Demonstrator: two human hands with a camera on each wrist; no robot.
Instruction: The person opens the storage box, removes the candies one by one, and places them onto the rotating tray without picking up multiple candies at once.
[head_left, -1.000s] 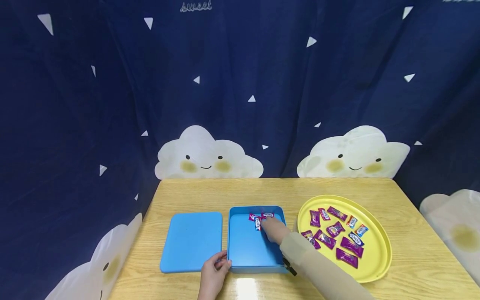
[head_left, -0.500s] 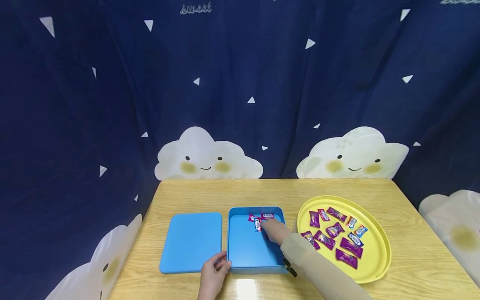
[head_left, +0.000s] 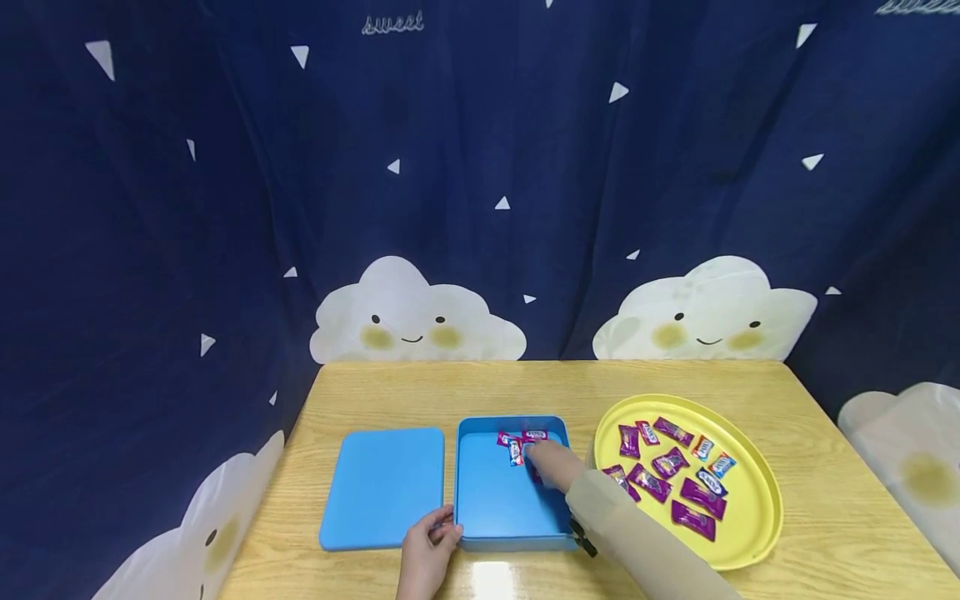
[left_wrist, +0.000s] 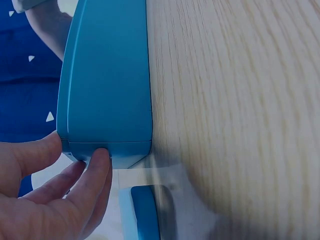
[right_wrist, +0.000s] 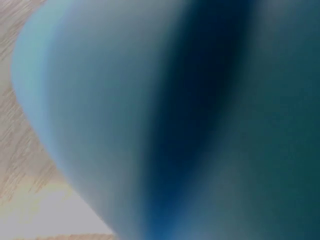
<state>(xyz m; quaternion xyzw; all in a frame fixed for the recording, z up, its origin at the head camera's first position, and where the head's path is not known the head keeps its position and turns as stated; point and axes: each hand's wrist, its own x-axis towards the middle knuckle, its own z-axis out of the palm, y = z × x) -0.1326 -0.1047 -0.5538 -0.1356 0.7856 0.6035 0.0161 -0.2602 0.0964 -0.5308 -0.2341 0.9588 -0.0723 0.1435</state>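
Note:
My left hand (head_left: 429, 548) holds the near left corner of a blue box (head_left: 491, 508), thumb at its rim and fingertips against the outer wall, as the left wrist view (left_wrist: 65, 195) also shows. Reaching into the box from the right, my right hand (head_left: 557, 465) is over several small wrapped candies (head_left: 515, 452) in its far right part. These wrappers are red, blue and purple. A bit of purple wrapper shows just below the right hand. Its fingertips are mostly hidden, and I cannot tell whether they grip a candy. The right wrist view is a blur of blue box wall.
A flat blue lid (head_left: 386, 487) lies left of the box on the wooden table (head_left: 390, 387). To the right stands a round yellow tray (head_left: 738, 533) with several purple, red, orange and blue candies (head_left: 703, 496). A dark blue curtain (head_left: 480, 125) hangs behind the table.
My right hand has shifted slightly to the right within the box, and purple wrapper now shows below it. The left hand stays at the corner.

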